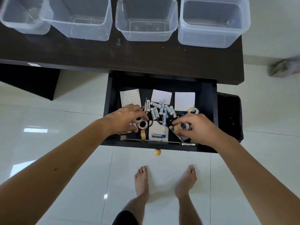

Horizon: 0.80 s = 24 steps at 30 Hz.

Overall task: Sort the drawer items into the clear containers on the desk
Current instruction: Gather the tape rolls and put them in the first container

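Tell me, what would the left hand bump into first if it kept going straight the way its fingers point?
Probably the pile of batteries just beyond the left hand, though depth is hard to judge.

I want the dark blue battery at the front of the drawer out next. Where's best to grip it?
Pinch the dark blue battery across its middle, coming from above. It lies flat on a paper sheet, long sides open, while the drawer front probably blocks a low approach from the near side.
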Tool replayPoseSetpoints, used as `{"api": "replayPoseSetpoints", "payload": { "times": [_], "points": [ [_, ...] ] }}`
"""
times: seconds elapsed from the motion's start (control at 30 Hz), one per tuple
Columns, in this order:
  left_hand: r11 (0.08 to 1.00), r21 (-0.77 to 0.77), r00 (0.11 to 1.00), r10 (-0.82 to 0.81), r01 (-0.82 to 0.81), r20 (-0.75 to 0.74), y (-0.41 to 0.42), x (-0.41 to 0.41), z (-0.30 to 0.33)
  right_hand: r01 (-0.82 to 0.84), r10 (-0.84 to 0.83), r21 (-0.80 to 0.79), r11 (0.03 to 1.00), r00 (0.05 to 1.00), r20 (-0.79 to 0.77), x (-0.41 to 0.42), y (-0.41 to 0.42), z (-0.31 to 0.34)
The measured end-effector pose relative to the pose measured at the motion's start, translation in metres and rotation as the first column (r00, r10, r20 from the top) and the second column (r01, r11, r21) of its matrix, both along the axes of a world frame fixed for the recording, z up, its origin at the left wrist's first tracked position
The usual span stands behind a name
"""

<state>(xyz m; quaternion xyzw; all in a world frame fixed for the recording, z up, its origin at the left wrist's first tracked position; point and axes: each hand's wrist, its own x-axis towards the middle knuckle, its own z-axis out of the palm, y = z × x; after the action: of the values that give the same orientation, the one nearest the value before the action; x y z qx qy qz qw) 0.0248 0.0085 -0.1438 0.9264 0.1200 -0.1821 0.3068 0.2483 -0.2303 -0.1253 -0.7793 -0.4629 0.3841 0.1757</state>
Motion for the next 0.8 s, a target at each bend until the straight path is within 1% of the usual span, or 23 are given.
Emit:
{"api": "replayPoseSetpoints", "payload": {
  "times": [0.1, 0.27, 0.33, 0.43, 0.57, 0.63, 0.67, 0.73, 0.8],
  "points": [
    [0.997, 0.067, 0.999, -0.048, 0.047, 0.015, -0.001, 0.002, -0.002, 0.002, 0.000, 0.058, 0.998, 1.000, -0.026, 0.002, -0.002, 0.000],
    [0.992, 0.114, 0.995, -0.063, 0.055, 0.075, -0.006, 0.004, -0.003, 0.060, -0.048, 0.101, 0.993, 0.993, -0.110, 0.006, -0.004, 0.002],
    [0.997, 0.079, 0.996, -0.027, 0.021, 0.079, -0.008, 0.003, -0.002, 0.081, -0.067, 0.099, 0.992, 0.989, -0.133, 0.007, -0.005, 0.002],
    [0.998, -0.007, 0.994, 0.070, -0.070, 0.079, -0.010, 0.000, 0.002, 0.123, -0.105, 0.090, 0.988, 0.978, -0.180, 0.007, -0.005, 0.005],
    [0.986, -0.088, 0.986, 0.147, -0.140, 0.075, -0.012, -0.001, 0.007, 0.140, -0.129, 0.055, 0.989, 0.977, -0.171, 0.007, -0.004, 0.010],
    [0.979, -0.121, 0.982, 0.174, -0.164, 0.075, -0.013, -0.001, 0.008, 0.144, -0.129, 0.077, 0.987, 0.976, -0.176, 0.008, -0.003, 0.010],
    [0.975, -0.138, 0.979, 0.186, -0.174, 0.079, -0.013, -0.001, 0.008, 0.140, -0.123, 0.095, 0.986, 0.978, -0.167, 0.009, -0.003, 0.011],
    [0.967, -0.180, 0.977, 0.196, -0.179, 0.083, -0.014, -0.001, 0.009, 0.111, -0.100, 0.114, 0.987, 0.990, -0.099, 0.014, -0.002, 0.014],
    [0.969, -0.196, 0.980, 0.171, -0.149, 0.099, -0.014, -0.002, 0.009, 0.076, -0.073, 0.102, 0.992, 0.997, -0.033, 0.022, 0.000, 0.020]
  ]
}}
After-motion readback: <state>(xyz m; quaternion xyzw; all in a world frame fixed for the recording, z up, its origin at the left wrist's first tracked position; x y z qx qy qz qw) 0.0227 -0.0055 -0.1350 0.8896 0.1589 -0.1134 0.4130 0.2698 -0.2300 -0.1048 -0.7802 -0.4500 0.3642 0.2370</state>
